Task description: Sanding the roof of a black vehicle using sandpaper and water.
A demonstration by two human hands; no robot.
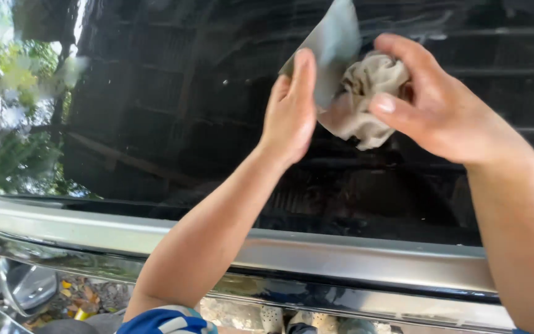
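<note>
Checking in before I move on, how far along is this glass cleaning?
Done: the dark glass at left shows clear reflections. In hand: the left hand presses a grey sheet to the glass while the right hand holds a cloth. Left: streaks at the upper right.

the grey sheet (332,43) was cut off by the top edge; the crumpled cloth (366,99) was partly hidden behind the right hand (434,102).

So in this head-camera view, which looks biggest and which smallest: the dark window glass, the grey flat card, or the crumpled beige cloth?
1. Dark window glass, by far the largest.
2. Grey flat card and crumpled beige cloth look about alike; the left hand and right hand hide part of each, so I will not rank them.
</note>
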